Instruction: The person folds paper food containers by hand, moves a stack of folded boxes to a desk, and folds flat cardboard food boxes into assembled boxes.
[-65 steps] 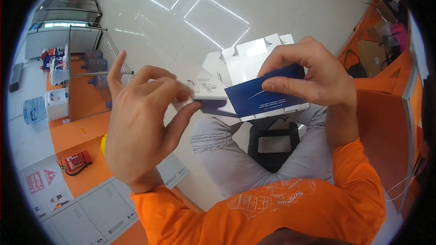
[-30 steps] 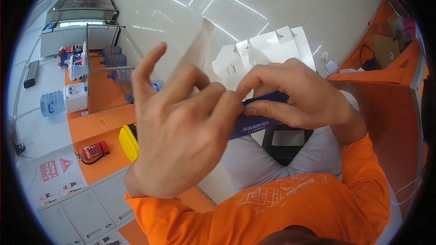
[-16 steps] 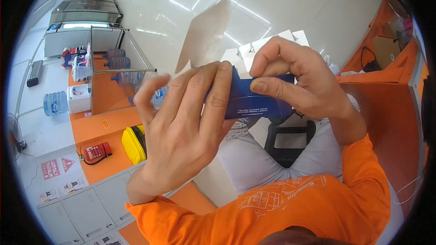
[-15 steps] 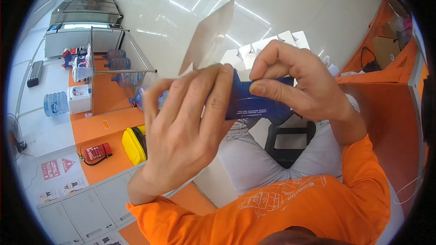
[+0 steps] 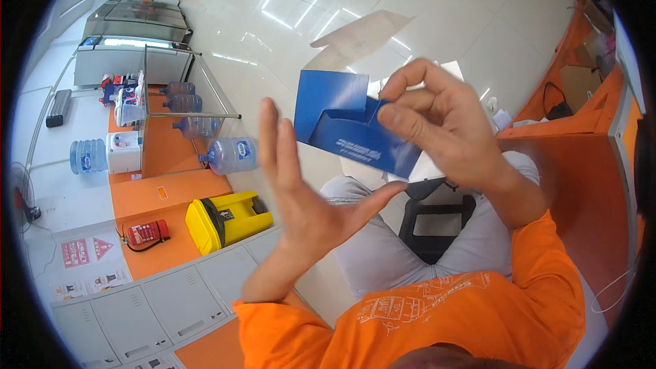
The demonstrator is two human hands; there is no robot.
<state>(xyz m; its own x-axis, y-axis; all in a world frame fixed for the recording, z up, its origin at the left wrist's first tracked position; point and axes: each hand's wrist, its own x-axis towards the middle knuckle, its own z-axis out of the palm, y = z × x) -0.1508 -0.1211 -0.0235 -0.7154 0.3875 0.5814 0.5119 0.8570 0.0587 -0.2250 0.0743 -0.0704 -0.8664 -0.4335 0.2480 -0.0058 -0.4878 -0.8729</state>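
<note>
A blue folding carton (image 5: pixel 369 138) with a pale inside is held up in front of me, its long flap raised toward the far side. My right hand (image 5: pixel 441 123) pinches the carton's right end between thumb and fingers. To the left, my left hand (image 5: pixel 307 208) is spread, fingers pointing up. Its thumb reaches under the carton's lower edge; whether it touches is hard to tell. White cartons or card pieces (image 5: pixel 451 72) show partly behind the right hand, mostly hidden.
A black stool-like frame (image 5: pixel 437 225) stands between my legs. At left are a yellow bin (image 5: pixel 229 222), a red fire extinguisher (image 5: pixel 147 232), large water bottles (image 5: pixel 232 156) and grey lockers (image 5: pixel 140 321). An orange shelf unit (image 5: pixel 567 178) with boxes flanks my right side.
My left hand has let go of the carton's left side and moved down, its fingers spreading. The carton has tilted, showing its blue side panel and flap. The right hand keeps its pinch.
</note>
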